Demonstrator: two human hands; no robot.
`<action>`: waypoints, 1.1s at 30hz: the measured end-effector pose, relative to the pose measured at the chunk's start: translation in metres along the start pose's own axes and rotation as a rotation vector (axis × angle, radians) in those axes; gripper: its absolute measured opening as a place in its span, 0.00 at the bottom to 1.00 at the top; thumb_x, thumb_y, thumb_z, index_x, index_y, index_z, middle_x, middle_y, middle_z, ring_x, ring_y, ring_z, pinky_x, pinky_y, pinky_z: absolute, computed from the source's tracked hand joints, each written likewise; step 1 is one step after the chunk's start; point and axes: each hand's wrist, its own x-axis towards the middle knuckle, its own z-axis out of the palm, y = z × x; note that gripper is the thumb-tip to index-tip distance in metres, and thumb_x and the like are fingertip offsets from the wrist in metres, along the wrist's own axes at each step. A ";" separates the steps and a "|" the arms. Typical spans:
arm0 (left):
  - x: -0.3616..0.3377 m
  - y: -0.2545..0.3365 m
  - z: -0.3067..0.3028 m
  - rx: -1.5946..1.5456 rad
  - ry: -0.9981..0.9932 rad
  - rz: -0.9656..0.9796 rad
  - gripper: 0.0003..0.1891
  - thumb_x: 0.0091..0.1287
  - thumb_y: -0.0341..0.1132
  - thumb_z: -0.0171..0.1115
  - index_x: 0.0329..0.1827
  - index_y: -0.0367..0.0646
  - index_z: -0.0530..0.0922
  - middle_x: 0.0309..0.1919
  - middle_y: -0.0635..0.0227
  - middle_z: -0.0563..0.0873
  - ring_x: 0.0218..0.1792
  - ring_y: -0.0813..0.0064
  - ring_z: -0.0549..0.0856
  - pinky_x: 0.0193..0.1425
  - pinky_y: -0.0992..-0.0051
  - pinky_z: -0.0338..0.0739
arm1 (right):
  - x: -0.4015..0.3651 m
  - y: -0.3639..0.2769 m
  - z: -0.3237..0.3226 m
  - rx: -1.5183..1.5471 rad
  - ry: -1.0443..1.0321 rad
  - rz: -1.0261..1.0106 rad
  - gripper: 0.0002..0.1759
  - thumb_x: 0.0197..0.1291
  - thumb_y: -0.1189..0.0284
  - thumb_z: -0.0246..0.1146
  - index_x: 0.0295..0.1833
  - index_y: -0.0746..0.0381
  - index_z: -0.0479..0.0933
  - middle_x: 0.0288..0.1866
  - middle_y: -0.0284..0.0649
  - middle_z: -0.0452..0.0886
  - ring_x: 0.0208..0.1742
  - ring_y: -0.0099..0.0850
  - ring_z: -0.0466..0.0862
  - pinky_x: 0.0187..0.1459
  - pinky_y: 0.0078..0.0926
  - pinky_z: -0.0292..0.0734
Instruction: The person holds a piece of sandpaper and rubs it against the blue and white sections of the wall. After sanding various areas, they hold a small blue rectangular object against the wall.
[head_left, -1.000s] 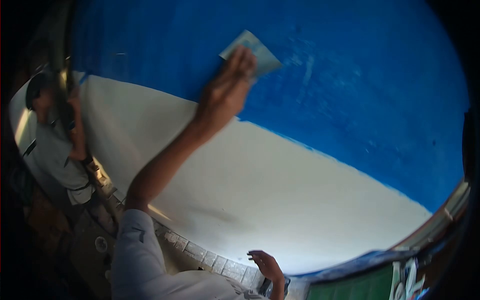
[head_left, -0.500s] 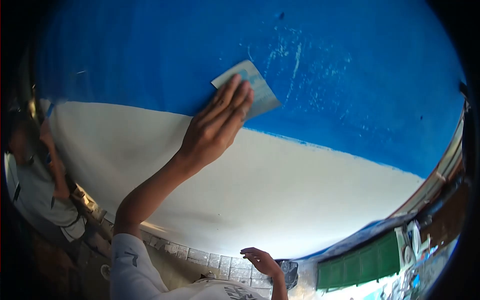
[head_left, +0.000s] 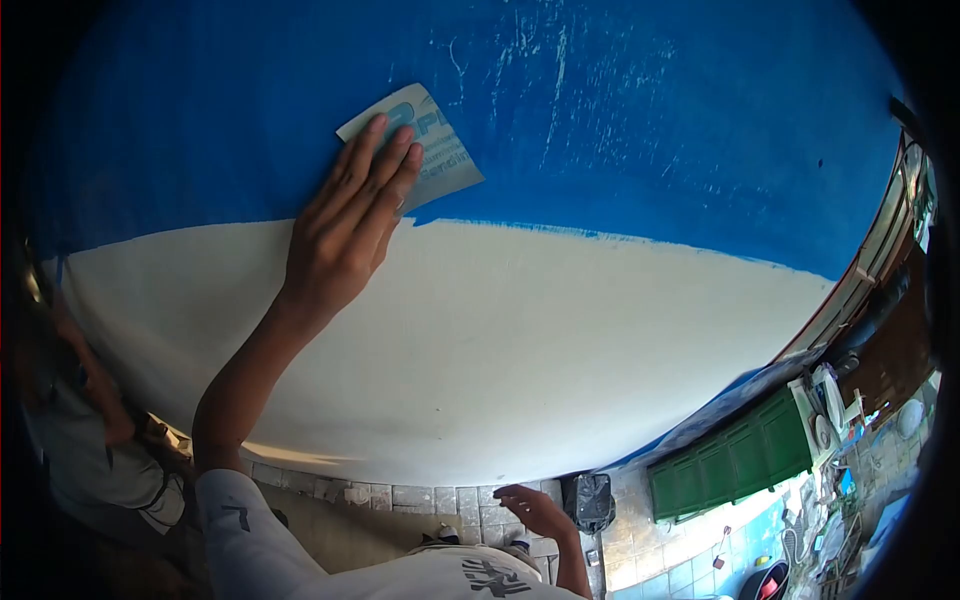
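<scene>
My left hand [head_left: 345,215] holds a sheet of sandpaper [head_left: 445,165] flat against the blue upper part of the wall [head_left: 250,110], fingers stretched over its printed back. One corner of the sheet reaches down near the line where blue paint meets the white lower part [head_left: 450,350]. Pale scratches and specks [head_left: 555,75] mark the blue to the right of the sheet. Low in front of my body, my right hand [head_left: 538,510] hangs with nothing in it, its fingers loosely bent and apart.
Another person [head_left: 90,440] stands at the left edge, an arm raised near the wall. At lower right are a green slatted panel or container [head_left: 735,455], a black bag-like object [head_left: 590,500] and a dark bucket [head_left: 765,580]. Paving blocks [head_left: 390,497] run along the wall's foot.
My left hand and the sandpaper have moved left across the blue paint, away from the scratches. The view has shifted too, showing more floor at lower right. My right hand remains low and empty.
</scene>
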 end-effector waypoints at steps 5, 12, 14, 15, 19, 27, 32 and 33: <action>-0.005 0.006 0.007 -0.102 -0.098 0.163 0.27 0.67 0.16 0.64 0.71 0.35 0.77 0.71 0.55 0.81 0.75 0.49 0.75 0.77 0.51 0.75 | 0.008 -0.004 0.006 -0.022 0.008 -0.011 0.18 0.79 0.62 0.61 0.65 0.58 0.80 0.60 0.44 0.88 0.54 0.41 0.91 0.55 0.36 0.86; -0.005 0.010 0.008 -0.109 -0.133 0.253 0.27 0.68 0.17 0.64 0.71 0.33 0.76 0.71 0.55 0.81 0.74 0.52 0.77 0.77 0.54 0.76 | 0.007 -0.004 0.020 0.000 -0.044 -0.018 0.18 0.79 0.61 0.60 0.66 0.58 0.80 0.60 0.44 0.88 0.56 0.41 0.90 0.57 0.37 0.85; 0.001 -0.008 0.005 -0.039 -0.090 0.288 0.28 0.69 0.17 0.64 0.73 0.33 0.74 0.72 0.54 0.80 0.74 0.53 0.77 0.78 0.55 0.74 | 0.008 -0.002 0.019 -0.006 -0.049 0.003 0.18 0.78 0.61 0.61 0.66 0.58 0.80 0.60 0.44 0.88 0.56 0.41 0.90 0.58 0.37 0.85; 0.006 -0.017 0.003 0.022 -0.051 0.315 0.29 0.70 0.18 0.63 0.75 0.33 0.72 0.72 0.52 0.79 0.75 0.55 0.76 0.79 0.56 0.73 | 0.007 -0.001 0.018 -0.005 -0.048 0.000 0.18 0.78 0.61 0.61 0.66 0.58 0.80 0.60 0.44 0.88 0.56 0.41 0.90 0.58 0.37 0.85; 0.010 -0.015 -0.002 0.109 -0.034 0.141 0.27 0.72 0.20 0.62 0.75 0.31 0.72 0.73 0.52 0.78 0.76 0.52 0.74 0.79 0.54 0.73 | 0.001 0.010 0.015 0.041 0.004 -0.008 0.18 0.78 0.61 0.61 0.65 0.57 0.81 0.60 0.43 0.88 0.56 0.41 0.90 0.57 0.37 0.85; 0.004 -0.011 -0.006 0.053 -0.093 0.133 0.27 0.72 0.22 0.62 0.75 0.34 0.72 0.74 0.55 0.77 0.77 0.53 0.73 0.80 0.55 0.73 | 0.001 0.012 0.008 -0.026 0.002 0.006 0.18 0.78 0.60 0.61 0.64 0.57 0.82 0.59 0.43 0.89 0.55 0.40 0.90 0.55 0.38 0.85; 0.001 0.000 -0.002 0.002 -0.118 0.237 0.29 0.70 0.22 0.64 0.76 0.34 0.71 0.74 0.54 0.77 0.77 0.52 0.73 0.79 0.53 0.73 | 0.003 -0.002 0.008 -0.015 -0.023 0.006 0.16 0.79 0.63 0.61 0.64 0.59 0.81 0.59 0.43 0.89 0.56 0.39 0.90 0.56 0.37 0.85; 0.006 -0.007 -0.004 0.035 -0.079 0.249 0.30 0.70 0.22 0.65 0.76 0.34 0.71 0.74 0.53 0.77 0.77 0.51 0.72 0.79 0.52 0.73 | 0.003 -0.007 0.007 -0.021 -0.046 0.024 0.16 0.79 0.65 0.60 0.64 0.61 0.81 0.59 0.43 0.89 0.57 0.38 0.90 0.58 0.37 0.84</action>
